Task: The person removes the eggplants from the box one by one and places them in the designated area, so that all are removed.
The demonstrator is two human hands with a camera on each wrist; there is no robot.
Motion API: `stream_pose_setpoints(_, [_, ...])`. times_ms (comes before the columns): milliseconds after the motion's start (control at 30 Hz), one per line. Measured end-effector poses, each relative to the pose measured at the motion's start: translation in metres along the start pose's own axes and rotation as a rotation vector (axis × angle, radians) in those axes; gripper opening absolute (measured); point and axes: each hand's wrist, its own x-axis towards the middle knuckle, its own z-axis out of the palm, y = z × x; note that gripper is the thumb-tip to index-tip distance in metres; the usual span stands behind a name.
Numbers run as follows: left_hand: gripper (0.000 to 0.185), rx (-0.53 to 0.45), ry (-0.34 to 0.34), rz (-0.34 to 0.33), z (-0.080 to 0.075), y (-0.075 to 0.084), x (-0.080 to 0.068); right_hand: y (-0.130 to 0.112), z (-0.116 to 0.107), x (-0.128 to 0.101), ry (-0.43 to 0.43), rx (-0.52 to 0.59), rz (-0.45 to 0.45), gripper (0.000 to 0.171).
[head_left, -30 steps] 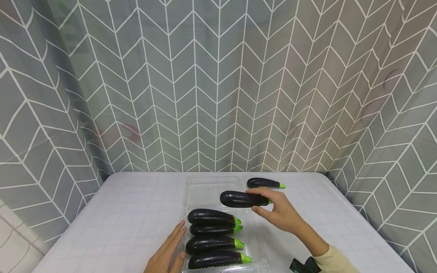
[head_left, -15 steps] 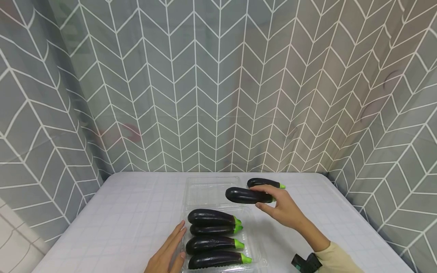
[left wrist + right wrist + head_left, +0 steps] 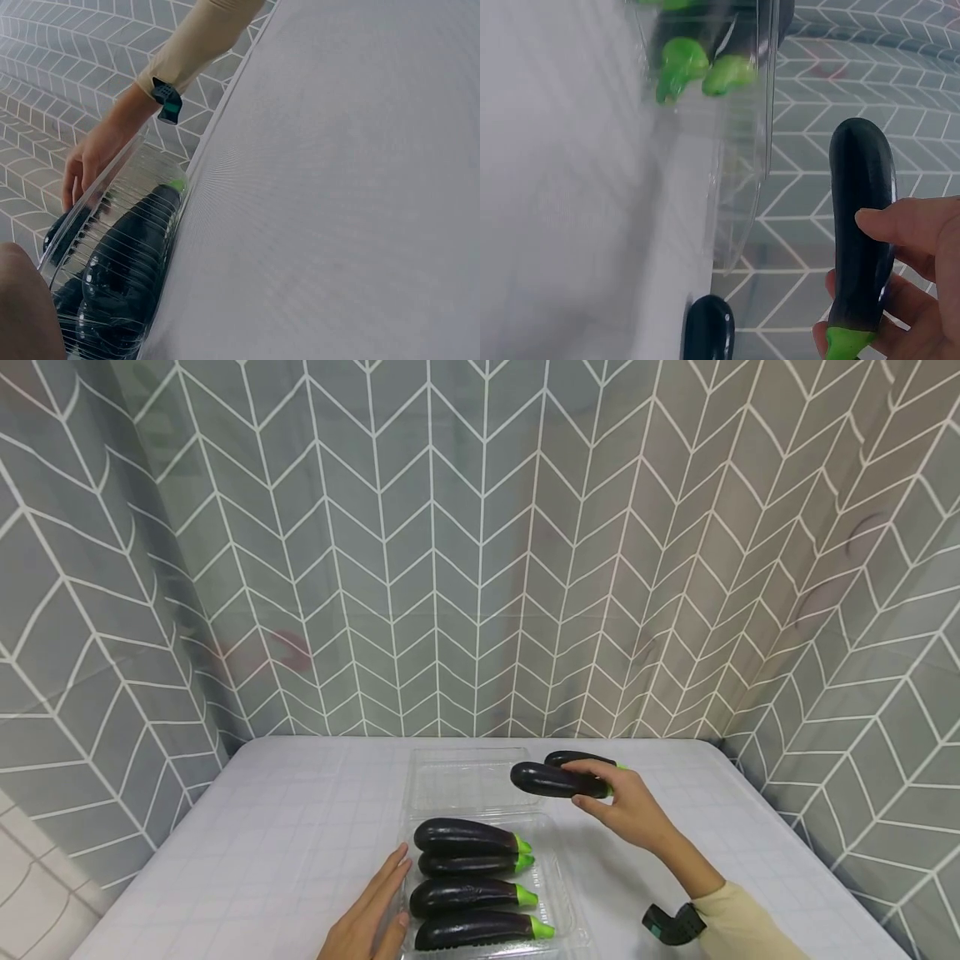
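Observation:
My right hand (image 3: 590, 786) pinches a dark purple eggplant (image 3: 557, 779) near its green stem end and holds it in the air, level, over the back right corner of a clear plastic tray (image 3: 564, 893). The right wrist view shows thumb and fingers (image 3: 911, 240) wrapped round that eggplant (image 3: 862, 217). Several eggplants (image 3: 465, 837) lie side by side in the tray, green stems to the right. Just behind the held one, a lone eggplant (image 3: 576, 758) lies on the table. My left hand (image 3: 369, 914) rests flat on the table, fingers straight, against the tray's left edge.
The tray's clear lid (image 3: 459, 781) lies open behind it. The table (image 3: 285, 843) has a white checked cloth. Grey chevron curtains (image 3: 480, 568) close in the back and both sides. A dark band (image 3: 672, 925) sits on my right wrist.
My right hand has carried the eggplant back and to the right, away from the tray and closer to the lone eggplant. The left hand has stayed put.

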Motion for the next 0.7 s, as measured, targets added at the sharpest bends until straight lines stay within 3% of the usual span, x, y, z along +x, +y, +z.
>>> stream_pose_setpoints(167, [0.064, -0.061, -0.08, -0.112, -0.005, 0.006, -0.003, 0.008, -0.003, 0.001, -0.007, 0.0, 0.025, 0.041])
stream_pose_setpoints(400, [0.059, 0.014, 0.012, 0.047, 0.0, -0.003, 0.003, 0.022, -0.006, 0.003, -0.002, -0.034, 0.047, 0.04])
stream_pose_setpoints(600, [0.062, -0.059, -0.075, -0.092, -0.004, 0.003, -0.003, 0.034, -0.007, 0.001, -0.005, -0.071, 0.068, 0.04])
stream_pose_setpoints(700, [0.064, -0.091, -0.102, -0.126, -0.006, 0.006, -0.005, 0.039, -0.007, 0.0, -0.01, -0.084, 0.072, 0.04])
